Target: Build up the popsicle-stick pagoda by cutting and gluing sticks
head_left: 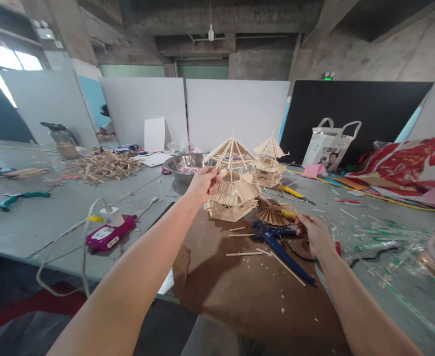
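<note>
My left hand (205,184) is raised with thumb and fingers pinched together at the left side of a pavilion model (232,200) built from thin wooden sticks. Whatever lies between those fingertips is too small to make out. Its upper roof (232,151) is an open frame of sticks. On the right, my right hand (314,233) pinches a small yellow object (288,214), just over a brown pleated fan-like piece (272,211). Below it, a blue long-handled tool (282,252) lies on a brown board (239,291). Loose sticks (244,254) lie beside the tool.
A second stick pavilion (269,163) and a metal bowl (182,165) stand behind. Left are a stick pile (108,167), a magenta power strip (111,232) with cable, and teal pliers (24,199). Right are a yellow cutter knife (295,194), a tote bag (324,148) and clear wrappers (384,244).
</note>
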A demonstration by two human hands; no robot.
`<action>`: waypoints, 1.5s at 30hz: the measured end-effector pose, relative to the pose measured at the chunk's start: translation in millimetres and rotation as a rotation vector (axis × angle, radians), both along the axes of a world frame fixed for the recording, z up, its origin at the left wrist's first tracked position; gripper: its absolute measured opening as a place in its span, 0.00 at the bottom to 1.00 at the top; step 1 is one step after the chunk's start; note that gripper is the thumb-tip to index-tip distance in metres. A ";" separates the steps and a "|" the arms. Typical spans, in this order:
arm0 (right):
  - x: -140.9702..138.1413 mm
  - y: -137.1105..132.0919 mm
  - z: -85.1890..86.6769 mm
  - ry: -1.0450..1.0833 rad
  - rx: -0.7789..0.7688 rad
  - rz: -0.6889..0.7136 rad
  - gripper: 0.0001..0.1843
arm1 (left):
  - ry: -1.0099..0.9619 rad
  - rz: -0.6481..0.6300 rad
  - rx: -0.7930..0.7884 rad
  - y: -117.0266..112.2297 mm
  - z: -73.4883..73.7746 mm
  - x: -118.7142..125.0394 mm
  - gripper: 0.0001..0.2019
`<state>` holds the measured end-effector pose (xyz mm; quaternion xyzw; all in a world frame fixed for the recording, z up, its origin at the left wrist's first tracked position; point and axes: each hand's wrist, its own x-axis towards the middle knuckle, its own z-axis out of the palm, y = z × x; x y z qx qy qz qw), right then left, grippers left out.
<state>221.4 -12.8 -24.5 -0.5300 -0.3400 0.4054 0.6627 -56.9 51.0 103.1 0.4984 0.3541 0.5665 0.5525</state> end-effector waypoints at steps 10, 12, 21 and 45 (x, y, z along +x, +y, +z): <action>4.0 3.1 -5.4 -0.216 0.012 -0.032 0.19 | -0.086 0.077 0.121 -16.2 -15.4 2.1 0.02; 2.3 3.1 -6.0 -0.482 -0.004 -0.034 0.18 | -0.099 0.102 0.182 -28.6 -22.1 9.7 0.03; -17.2 -19.1 -1.0 -1.481 -0.180 0.467 0.49 | 0.048 -0.092 0.124 -50.7 -71.2 58.1 0.08; -14.3 -14.3 1.5 -1.446 0.222 -0.108 0.33 | -0.023 -0.301 -0.092 -47.2 -97.9 56.7 0.08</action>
